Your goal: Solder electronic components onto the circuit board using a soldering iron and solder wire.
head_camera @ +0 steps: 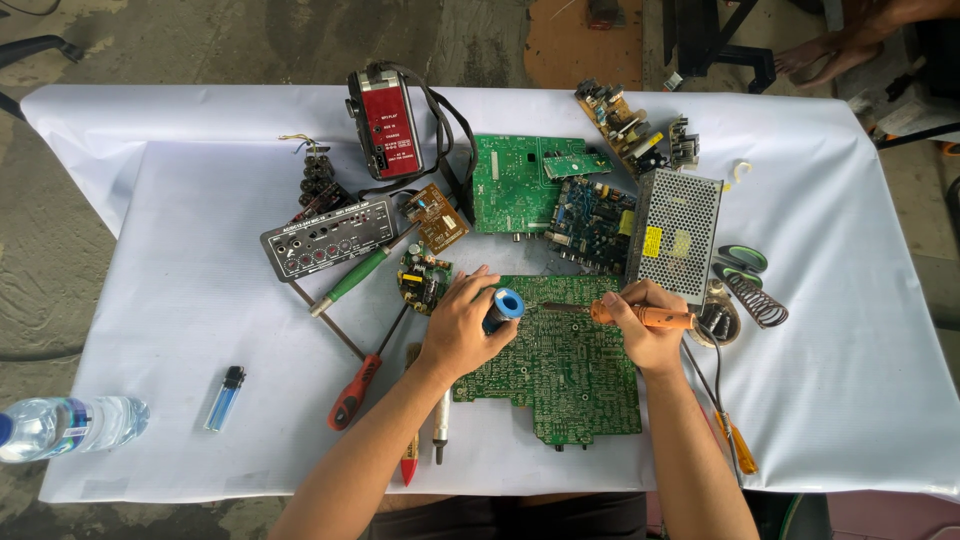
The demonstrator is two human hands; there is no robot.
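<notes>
A large green circuit board [565, 375] lies on the white-covered table in front of me. My left hand [458, 325] rests on the board's upper left corner and grips a dark tool with a blue round end [504, 305]. My right hand [645, 325] holds an orange-handled soldering iron [640, 316], its metal tip pointing left over the board toward the blue-ended tool. The iron's cord runs down past my right forearm.
Around the board lie a red radio [385, 122], a grey panel [328, 238], several smaller circuit boards [515, 182], a perforated metal power supply [676, 233], a spring iron stand [755, 298], screwdrivers [352, 393], a blue lighter [226, 397] and a water bottle [65, 424].
</notes>
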